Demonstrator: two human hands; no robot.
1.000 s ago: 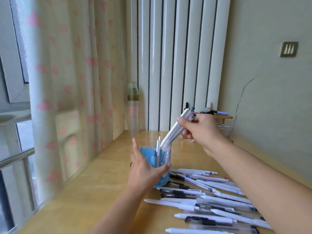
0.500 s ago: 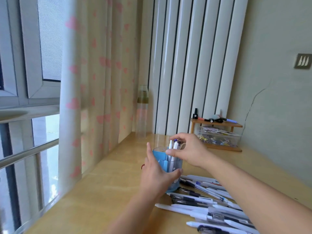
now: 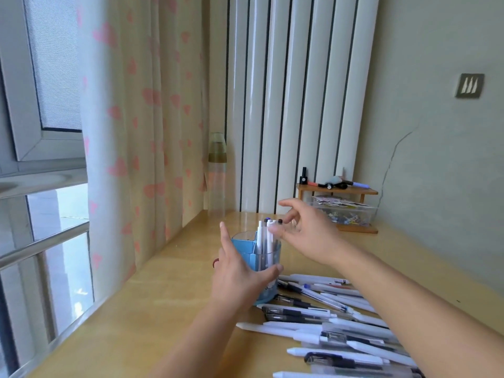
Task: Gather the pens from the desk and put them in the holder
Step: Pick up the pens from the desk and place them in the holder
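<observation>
A blue pen holder (image 3: 245, 238) stands on the wooden desk (image 3: 169, 290), with several white pens (image 3: 266, 236) upright inside it. My left hand (image 3: 237, 276) is wrapped around the holder's near side. Just right of the pen tops hovers my right hand (image 3: 305, 230), its fingers spread and holding nothing; the thumb tip is at the caps. Many loose white and black pens (image 3: 327, 320) lie on the desk in front of and to the right of the holder.
A clear bottle with a green cap (image 3: 216, 173) stands at the back by the heart-print curtain (image 3: 141, 132). A small wooden shelf (image 3: 338, 190) over a clear plastic box (image 3: 346, 214) sits at the back right, against the wall. A window lies to the left.
My right hand lowered a bunch of pens into the holder and let go of them; its fingers are now spread. The left hand stayed on the holder.
</observation>
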